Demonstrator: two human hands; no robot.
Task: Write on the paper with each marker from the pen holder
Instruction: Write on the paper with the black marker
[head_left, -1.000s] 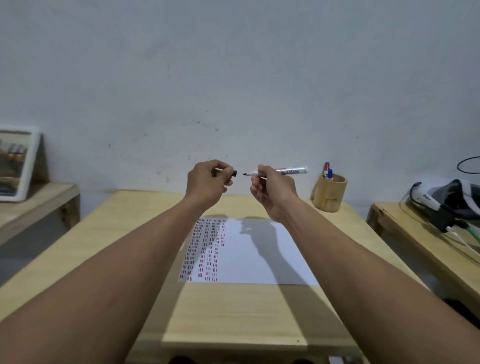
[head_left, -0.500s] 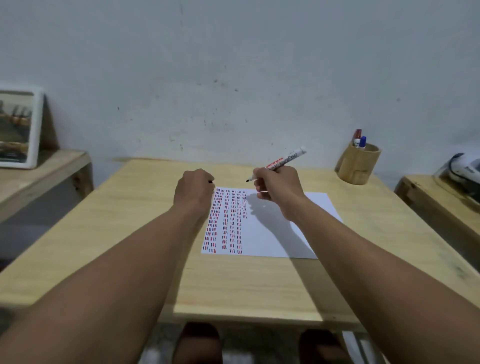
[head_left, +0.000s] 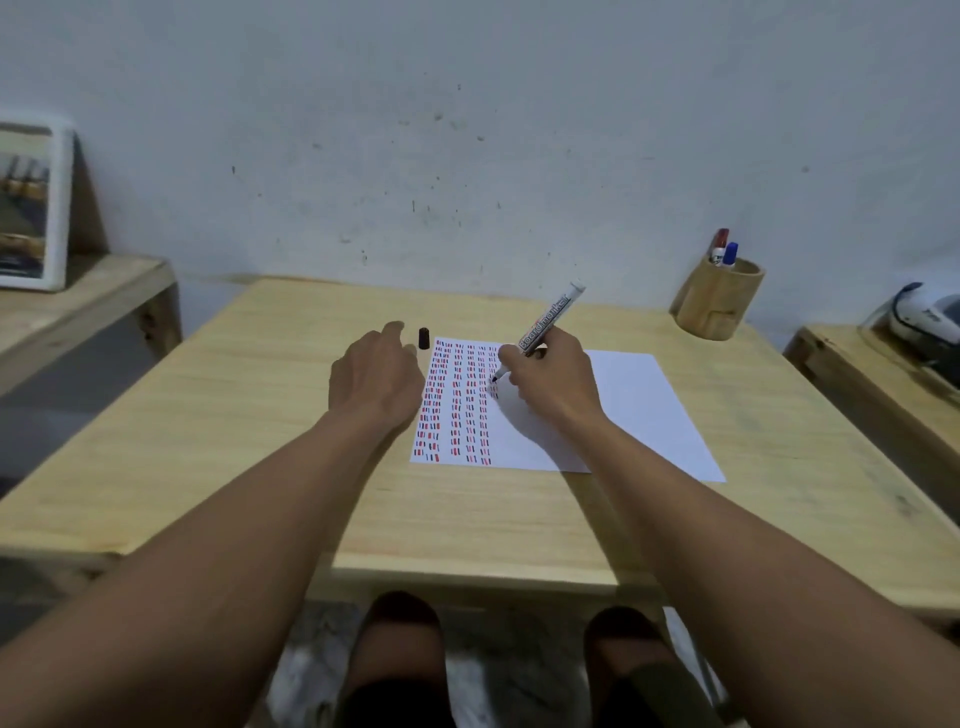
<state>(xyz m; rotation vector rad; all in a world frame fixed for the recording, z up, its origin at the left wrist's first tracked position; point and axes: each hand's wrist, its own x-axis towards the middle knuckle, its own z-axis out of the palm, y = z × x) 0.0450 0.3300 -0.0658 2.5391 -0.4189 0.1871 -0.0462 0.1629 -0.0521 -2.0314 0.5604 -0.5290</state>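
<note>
the tabletop fills most of my view, pale wood against a scuffed wall, with lower side benches off both edges. on it lies the paper, its left part crowded with columns of short red, blue and black dashes, its right part blank.

my right hand has its grip clamped on the black marker, barrel tilted up and away to the right, tip down at the fourth column and, as far as i can judge, touching or just above the sheet. my left hand hovers beside the paper's left edge with its grip apart, holding nothing. the black cap stands upright on the wood just past those fingertips, near the sheet's top left corner.

far right, the pen holder carries the red marker and the blue marker, both capped.

the step in hand looks like laying black dashes into that column. to do it well i'd settle the left palm on the paper's margin so the sheet can't creep — a loose page will smear the rows. keep strokes short and light, matched to the neighbouring dashes, and work downward so the heel of the writing hand trails over blank paper rather than wet ink. i'd leave the cap where it stands — within easy reach for recapping.
</note>
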